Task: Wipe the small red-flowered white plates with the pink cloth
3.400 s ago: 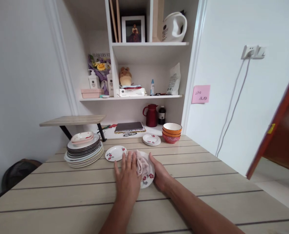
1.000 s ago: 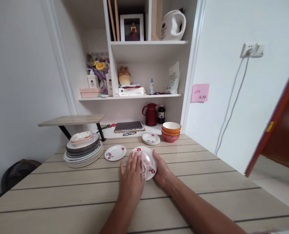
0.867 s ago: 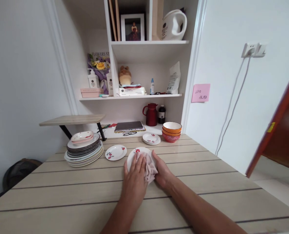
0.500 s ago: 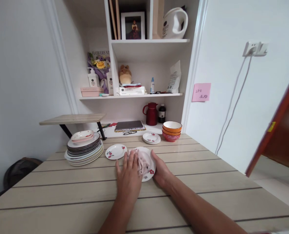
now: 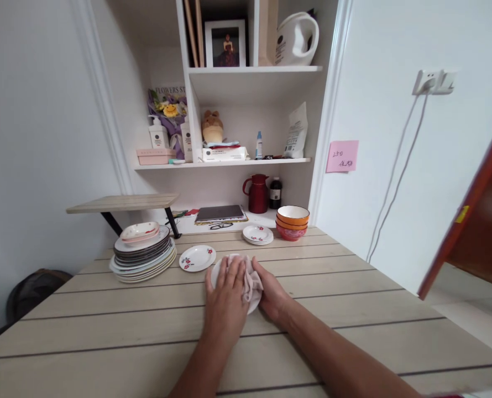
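A small white plate (image 5: 215,273) with its middle covered is between my hands, just above or on the table; I cannot tell which. Over its face lies a crumpled pale pink cloth (image 5: 252,284), pressed by the fingers of my left hand (image 5: 226,296). My right hand (image 5: 274,293) grips the plate's right edge, thumb up along the rim. To the left of the held plate lies another white plate with red flowers (image 5: 197,258). Behind it sits a short stack of small flowered plates (image 5: 258,235).
Stacked plates (image 5: 142,265) topped by pink-rimmed dishes (image 5: 140,231) stand at the left, beside a raised wooden stand (image 5: 124,203). Stacked bowls (image 5: 292,223) sit at the back right. Behind are a laptop (image 5: 220,213), glasses (image 5: 221,226) and a red jug (image 5: 257,193).
My left hand and the cloth have slid to the right across the plate. The plate has shifted slightly left and toward me, and its flowers are now covered.
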Demonstrator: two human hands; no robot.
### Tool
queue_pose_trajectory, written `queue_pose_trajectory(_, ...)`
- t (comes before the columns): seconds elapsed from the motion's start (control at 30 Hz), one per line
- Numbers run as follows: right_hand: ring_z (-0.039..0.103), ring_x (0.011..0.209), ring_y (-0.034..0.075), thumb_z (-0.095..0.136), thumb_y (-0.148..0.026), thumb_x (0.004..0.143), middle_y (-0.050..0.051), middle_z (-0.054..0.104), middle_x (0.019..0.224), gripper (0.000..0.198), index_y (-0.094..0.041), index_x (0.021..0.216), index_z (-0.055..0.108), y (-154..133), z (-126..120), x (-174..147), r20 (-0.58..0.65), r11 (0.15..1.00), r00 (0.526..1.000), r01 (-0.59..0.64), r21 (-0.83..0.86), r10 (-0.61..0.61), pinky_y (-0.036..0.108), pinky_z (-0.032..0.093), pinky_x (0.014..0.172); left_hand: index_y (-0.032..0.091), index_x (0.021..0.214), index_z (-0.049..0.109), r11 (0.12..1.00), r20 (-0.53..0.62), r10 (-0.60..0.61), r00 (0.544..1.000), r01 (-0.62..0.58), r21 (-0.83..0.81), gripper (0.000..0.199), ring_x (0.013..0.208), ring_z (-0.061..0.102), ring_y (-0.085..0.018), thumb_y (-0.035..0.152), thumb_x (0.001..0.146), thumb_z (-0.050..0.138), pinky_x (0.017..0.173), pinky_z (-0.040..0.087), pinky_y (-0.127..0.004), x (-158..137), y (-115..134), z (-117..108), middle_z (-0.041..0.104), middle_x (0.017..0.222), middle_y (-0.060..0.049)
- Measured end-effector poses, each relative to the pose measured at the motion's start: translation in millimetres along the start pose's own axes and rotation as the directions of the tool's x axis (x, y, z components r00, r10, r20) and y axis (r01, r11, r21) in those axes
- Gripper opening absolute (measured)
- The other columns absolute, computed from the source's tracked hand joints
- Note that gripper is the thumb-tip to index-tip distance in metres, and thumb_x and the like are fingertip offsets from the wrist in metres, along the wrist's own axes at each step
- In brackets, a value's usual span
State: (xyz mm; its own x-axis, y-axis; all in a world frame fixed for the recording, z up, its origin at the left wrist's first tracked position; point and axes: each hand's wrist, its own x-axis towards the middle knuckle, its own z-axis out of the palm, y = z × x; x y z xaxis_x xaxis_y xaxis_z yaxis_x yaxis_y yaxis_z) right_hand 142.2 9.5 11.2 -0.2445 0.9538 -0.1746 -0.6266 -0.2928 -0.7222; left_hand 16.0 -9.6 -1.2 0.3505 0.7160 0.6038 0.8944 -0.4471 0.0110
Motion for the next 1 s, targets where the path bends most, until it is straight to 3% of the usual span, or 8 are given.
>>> queue_pose_trajectory(0.1,0.069,0.105,0.025,0.046,-0.056,0.093,0.012,0.074,0.11,0.054,-0.013,0.122,0.064,2,-3,4,0.051,1.0,0.999,0.015,0.01,-0.015,0.042,0.046,0.102,0.024,0.147,0.04,0.99,-0.038,-0.128,0.991,0.13,0.046,0.062,0.147,0.025,-0.029,0.024,0.086,0.051,0.116,0.016,-0.061,2,-4,-5,0.036,0.157,-0.004)
queue_pose_trajectory(0.17,0.069,0.105,0.026,0.044,-0.057,0.094,0.013,0.074,0.111,0.056,-0.012,0.123,0.063,1,-6,7,0.021,1.0,1.0,0.009,0.023,-0.01,0.043,0.046,0.101,0.021,0.146,0.041,0.984,-0.048,-0.163,0.985,0.166,0.064,0.062,0.146,0.026,-0.028,0.023,0.085,0.051,0.116,0.018,-0.059,2,-5,-8,0.037,0.156,-0.007)
queue_pose_trajectory(0.43,0.068,0.107,0.023,0.042,-0.056,0.095,0.015,0.072,0.115,0.058,-0.008,0.122,0.062,-12,-9,4,-0.024,0.991,0.999,0.037,0.129,-0.035,0.037,0.047,0.1,0.021,0.146,0.041,1.0,0.027,-0.015,1.0,0.014,0.02,0.064,0.147,0.026,-0.025,0.016,0.083,0.049,0.117,0.022,-0.055,-3,4,0,0.037,0.156,-0.006)
queue_pose_trajectory(0.57,0.07,0.102,0.022,0.047,-0.054,0.094,0.013,0.074,0.109,0.053,-0.01,0.115,0.066,-9,-3,0,-0.058,0.998,0.998,0.021,0.052,-0.018,0.035,0.048,0.098,0.02,0.149,0.036,0.998,0.054,0.061,0.997,-0.061,0.0,0.067,0.147,0.024,-0.025,0.018,0.083,0.049,0.118,0.019,-0.055,-3,4,2,0.035,0.157,-0.006)
queue_pose_trajectory(0.67,0.071,0.1,0.022,0.049,-0.051,0.094,0.012,0.075,0.107,0.049,-0.011,0.115,0.066,-3,-1,1,-0.042,0.999,0.998,0.038,0.0,-0.038,0.036,0.048,0.099,0.022,0.148,0.037,1.0,0.051,0.028,0.998,-0.028,0.006,0.066,0.148,0.023,-0.027,0.021,0.083,0.051,0.118,0.015,-0.059,-1,1,0,0.035,0.157,-0.005)
queue_pose_trajectory(0.83,0.069,0.106,0.025,0.046,-0.055,0.094,0.013,0.074,0.11,0.054,-0.011,0.12,0.064,0,-8,6,0.012,0.999,0.999,0.041,0.031,-0.041,0.041,0.048,0.1,0.025,0.147,0.039,0.991,0.007,-0.128,0.992,0.127,0.041,0.064,0.146,0.026,-0.028,0.018,0.084,0.048,0.116,0.017,-0.062,1,-6,-5,0.035,0.157,-0.004)
queue_pose_trajectory(1.0,0.067,0.111,0.025,0.043,-0.055,0.095,0.014,0.07,0.121,0.056,-0.012,0.125,0.061,-7,-14,8,0.006,0.994,0.999,0.042,0.097,-0.042,0.04,0.047,0.102,0.022,0.145,0.042,0.994,0.017,-0.104,0.994,0.103,0.018,0.063,0.146,0.026,-0.027,0.016,0.083,0.049,0.117,0.019,-0.06,-2,1,-6,0.036,0.157,-0.007)
